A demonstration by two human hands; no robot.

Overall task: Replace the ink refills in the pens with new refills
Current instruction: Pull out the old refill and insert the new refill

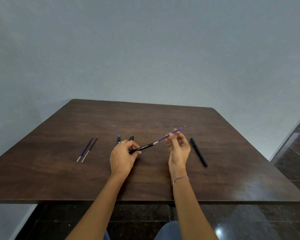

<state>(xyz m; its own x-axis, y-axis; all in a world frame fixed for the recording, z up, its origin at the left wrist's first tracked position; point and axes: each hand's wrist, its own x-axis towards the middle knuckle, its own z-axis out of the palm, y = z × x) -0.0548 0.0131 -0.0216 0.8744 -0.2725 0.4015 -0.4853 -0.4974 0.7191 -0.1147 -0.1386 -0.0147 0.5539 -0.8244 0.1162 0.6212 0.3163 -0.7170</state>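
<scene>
Left hand (122,155) gripping black pen barrel (142,147) with white lettering, right hand (177,146) pinching blue refill (164,137) half inside it, above dark wooden table (232,153)

1. Your left hand (122,156) and right hand (177,149) sit side by side above the middle of the table (59,179), left of centre and right of centre.
2. Between them runs the pen barrel (142,147), its near end in your left hand.
3. A refill (170,135) sticks out of the barrel's far end, slanting away to the right, pinched in your right fingers.
4. Two spare refills (87,149) lie side by side on the table, well left of your left hand.
5. Two pen pieces (125,139) lie just behind your left hand, partly hidden.
6. A whole pen (198,152) lies on the table just right of your right hand.
</scene>
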